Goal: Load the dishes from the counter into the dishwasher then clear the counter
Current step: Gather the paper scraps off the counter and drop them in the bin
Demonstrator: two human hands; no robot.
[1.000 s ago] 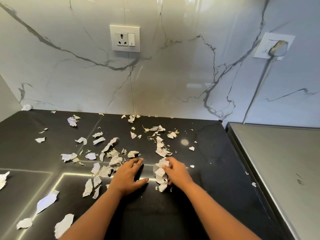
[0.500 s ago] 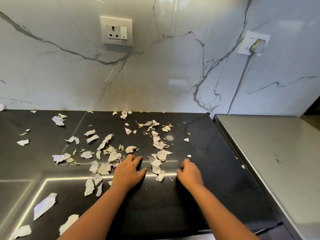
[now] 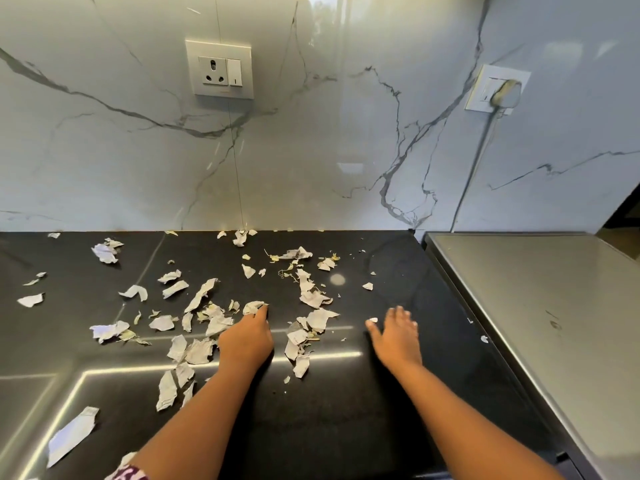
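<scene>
Several torn white paper scraps (image 3: 202, 294) and bits of dry peel lie scattered over the black counter (image 3: 346, 403). My left hand (image 3: 247, 337) lies flat on the counter among the scraps, its fingertips touching one scrap (image 3: 252, 306). My right hand (image 3: 394, 336) lies flat, fingers spread, on bare counter to the right of a small heap of scraps (image 3: 304, 336). A tiny white scrap (image 3: 373, 319) sits at its thumb tip. Neither hand holds anything. No dishes are in view.
A steel appliance top (image 3: 540, 306) adjoins the counter on the right. The marble backsplash carries a socket with a switch (image 3: 220, 69) and a second socket with a plug and cord (image 3: 497, 90). More scraps lie at the lower left (image 3: 71, 434).
My right hand left the small heap of scraps and slid right, its fingers opening flat. My left hand edged forward to a scrap. The camera has shifted right.
</scene>
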